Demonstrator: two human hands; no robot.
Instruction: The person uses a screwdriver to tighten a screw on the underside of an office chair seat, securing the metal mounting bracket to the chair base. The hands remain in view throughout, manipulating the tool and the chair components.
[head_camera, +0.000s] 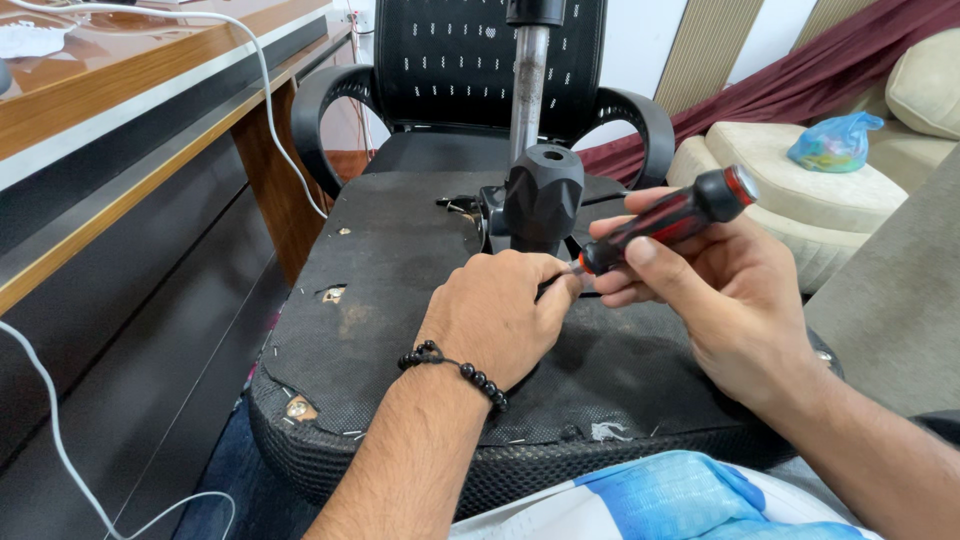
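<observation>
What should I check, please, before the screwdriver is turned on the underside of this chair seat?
1. Right hand grips the screwdriver by its handle: ok.
2. Left hand steadies the shaft near the tip: ok.
3. Tip seated in a screw head: cannot tell, the fingers hide it.
4. Upturned seat rests steadily across the lap: cannot tell.
5. Black mechanism housing and metal column leave room for the handle: ok.
6. White cable lies away from the hands: ok.
</observation>
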